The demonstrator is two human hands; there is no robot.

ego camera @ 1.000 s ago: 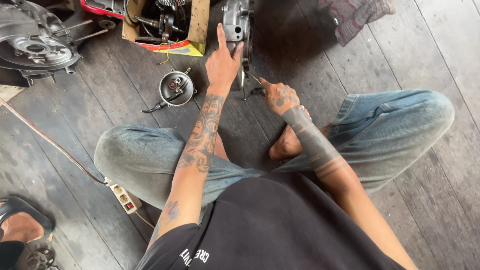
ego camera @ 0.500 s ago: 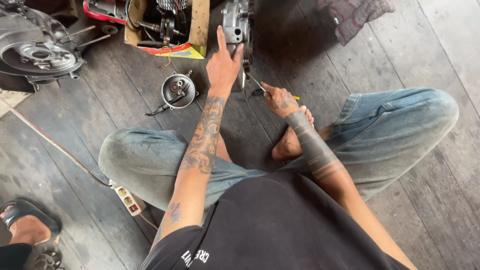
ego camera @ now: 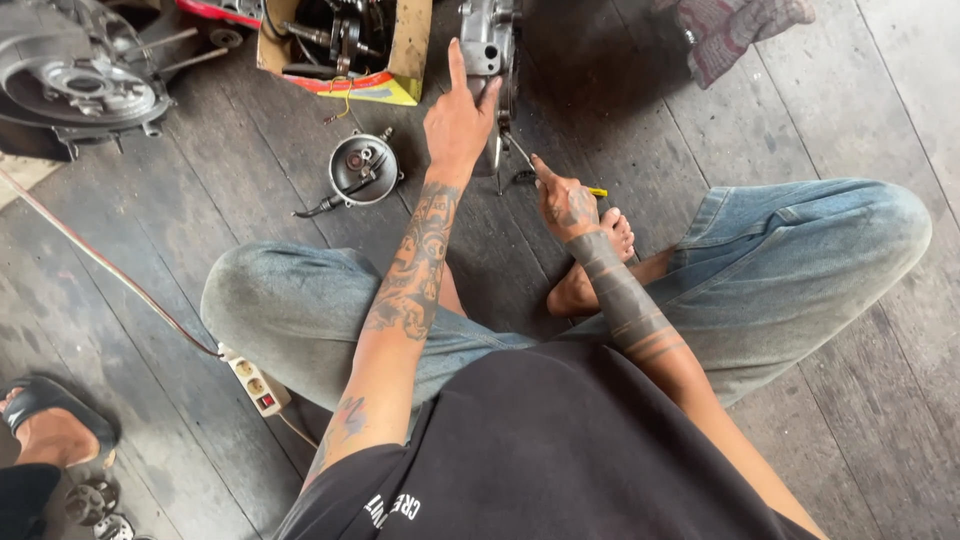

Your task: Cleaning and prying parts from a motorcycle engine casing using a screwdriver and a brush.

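We sat cross-legged on dark planks | our left hand [ego camera: 458, 120] steadied a grey engine casing [ego camera: 490, 50] | our right hand [ego camera: 565, 200] gripped a yellow-handled screwdriver [ego camera: 555, 175] against it | round metal part [ego camera: 364, 168] lay nearby

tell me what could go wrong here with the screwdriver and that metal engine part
The screwdriver tip points toward the left hand steadying the grey engine casing; a slip could jab it. The right hand works just above a bare foot, so a dropped tool could hit it. The casing stands on edge and might tip.
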